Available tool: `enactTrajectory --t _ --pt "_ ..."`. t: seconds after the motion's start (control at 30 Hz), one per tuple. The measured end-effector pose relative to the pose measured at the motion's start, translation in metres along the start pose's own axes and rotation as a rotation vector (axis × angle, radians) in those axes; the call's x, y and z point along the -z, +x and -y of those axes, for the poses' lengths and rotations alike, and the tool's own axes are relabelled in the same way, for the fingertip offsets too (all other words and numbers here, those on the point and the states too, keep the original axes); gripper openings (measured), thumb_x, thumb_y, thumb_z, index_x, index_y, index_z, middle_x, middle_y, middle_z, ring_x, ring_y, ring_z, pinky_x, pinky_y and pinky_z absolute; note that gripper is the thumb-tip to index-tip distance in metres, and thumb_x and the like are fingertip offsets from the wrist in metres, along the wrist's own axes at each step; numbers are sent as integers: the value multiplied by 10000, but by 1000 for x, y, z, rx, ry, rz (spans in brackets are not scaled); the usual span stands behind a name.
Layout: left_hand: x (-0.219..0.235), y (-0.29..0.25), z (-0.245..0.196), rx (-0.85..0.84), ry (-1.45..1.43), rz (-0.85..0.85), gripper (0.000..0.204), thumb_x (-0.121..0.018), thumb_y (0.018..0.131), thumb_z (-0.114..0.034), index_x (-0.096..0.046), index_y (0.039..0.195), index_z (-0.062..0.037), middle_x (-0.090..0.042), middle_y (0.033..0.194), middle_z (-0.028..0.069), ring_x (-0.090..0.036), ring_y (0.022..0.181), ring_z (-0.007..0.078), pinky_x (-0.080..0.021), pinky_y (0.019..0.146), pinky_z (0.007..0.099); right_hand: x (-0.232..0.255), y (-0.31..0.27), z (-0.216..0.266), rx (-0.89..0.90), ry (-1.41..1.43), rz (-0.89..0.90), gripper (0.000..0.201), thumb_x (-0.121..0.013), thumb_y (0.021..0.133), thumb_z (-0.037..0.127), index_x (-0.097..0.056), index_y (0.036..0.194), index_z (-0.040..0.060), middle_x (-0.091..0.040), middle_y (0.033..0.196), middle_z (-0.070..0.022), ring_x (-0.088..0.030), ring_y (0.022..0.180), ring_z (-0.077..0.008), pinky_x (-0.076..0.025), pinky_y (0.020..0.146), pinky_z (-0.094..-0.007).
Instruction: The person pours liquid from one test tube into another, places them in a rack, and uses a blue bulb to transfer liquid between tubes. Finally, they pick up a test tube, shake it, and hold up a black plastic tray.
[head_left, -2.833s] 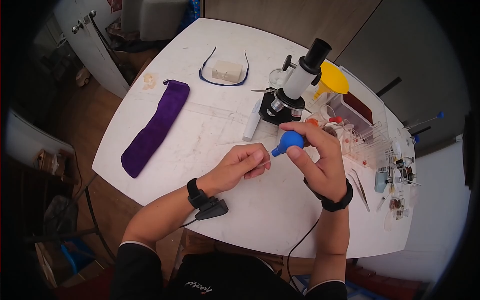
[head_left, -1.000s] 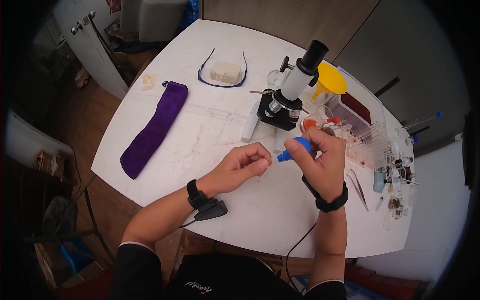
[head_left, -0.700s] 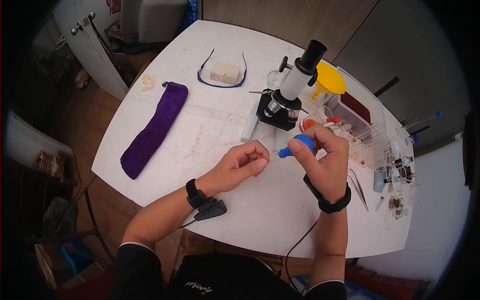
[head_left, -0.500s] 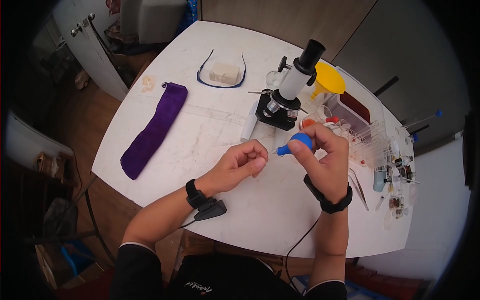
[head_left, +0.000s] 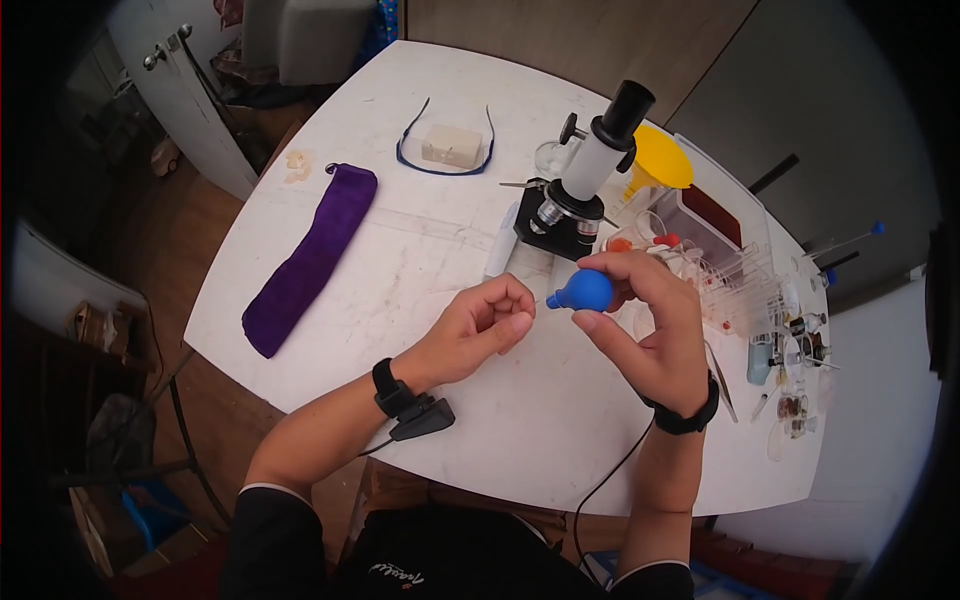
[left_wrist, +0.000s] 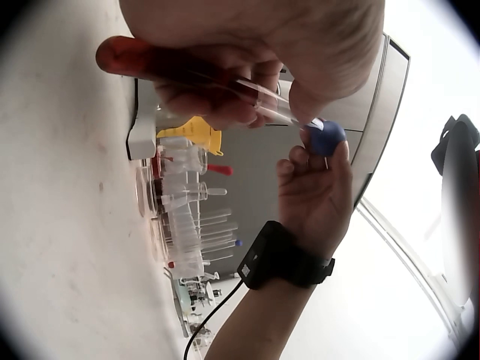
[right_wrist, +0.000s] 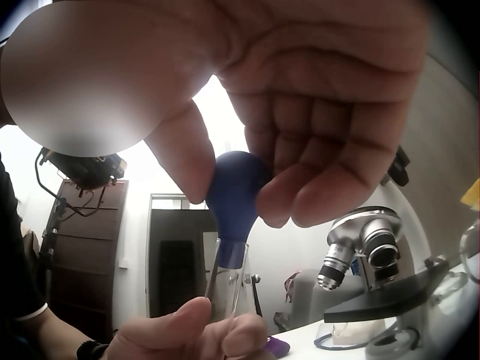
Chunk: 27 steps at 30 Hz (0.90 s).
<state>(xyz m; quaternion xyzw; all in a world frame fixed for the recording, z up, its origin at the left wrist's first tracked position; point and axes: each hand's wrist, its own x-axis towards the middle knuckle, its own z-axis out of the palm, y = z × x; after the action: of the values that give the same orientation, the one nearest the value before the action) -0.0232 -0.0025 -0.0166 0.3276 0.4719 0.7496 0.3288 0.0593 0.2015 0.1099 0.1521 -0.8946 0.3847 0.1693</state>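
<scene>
Counter [head_left: 430, 270]: pouch [head_left: 312, 262] left, tube rack [head_left: 740, 290] right, microscope [head_left: 592, 175] between.
Block [head_left: 452, 146] between arms of glasses [head_left: 450, 173]; bulb [head_left: 588, 291] in right hand [head_left: 655, 335], before microscope; tweezers [head_left: 724, 388] before rack.

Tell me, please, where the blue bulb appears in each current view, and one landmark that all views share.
Head: the blue bulb is right of centre, below the microscope.
Left wrist: the blue bulb is right of centre, in the upper half.
Right wrist: the blue bulb is near the centre.
Shared landmark: the right hand, pinching it.
</scene>
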Motion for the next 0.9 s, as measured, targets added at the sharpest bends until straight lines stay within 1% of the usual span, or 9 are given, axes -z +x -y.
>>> enactTrajectory --t 0.1,0.4,0.63,0.83,0.9 --pt "-1 0 0 -3 3 -3 236 -597 1048 -278 -544 1085 -51 -525 847 -7 -456 721 70 -379 648 229 0 -1 -4 36 -27 -8 349 -803 836 116 -678 1139 -4 -683 937 -116 -621 754 -195 -509 709 -283" --pt "-5 0 0 -22 6 -2 244 -596 1050 -287 -540 1086 -53 -529 839 -8 -456 733 67 -379 654 229 -6 -2 -6 25 -24 -48 283 -795 841 97 -688 1076 -17 -701 932 -134 -667 773 -225 -533 717 -305" --pt "-5 0 2 -7 20 3 249 -589 1053 -291 -533 1078 -50 -517 834 -4 -455 738 74 -376 654 236 -11 -2 -6 -1 -38 -67 220 -779 854 79 -693 1033 -14 -697 912 -128 -670 742 -216 -533 687 -293" --pt "-2 0 5 8 -11 45 299 -564 1069 -344 -525 1084 -48 -471 835 -15 -435 731 78 -356 642 239 -14 -1 -5 8 -52 -89 187 -769 861 65 -695 1014 -13 -684 883 -132 -681 718 -217 -529 649 -285" --pt "-2 1 6 -16 -28 41 323 -557 1070 -375 -518 1082 -54 -443 861 -29 -418 720 75 -338 627 234 -16 -2 -8 22 -65 -93 204 -771 860 67 -690 1027 -16 -683 876 -130 -684 710 -217 -531 641 -285"
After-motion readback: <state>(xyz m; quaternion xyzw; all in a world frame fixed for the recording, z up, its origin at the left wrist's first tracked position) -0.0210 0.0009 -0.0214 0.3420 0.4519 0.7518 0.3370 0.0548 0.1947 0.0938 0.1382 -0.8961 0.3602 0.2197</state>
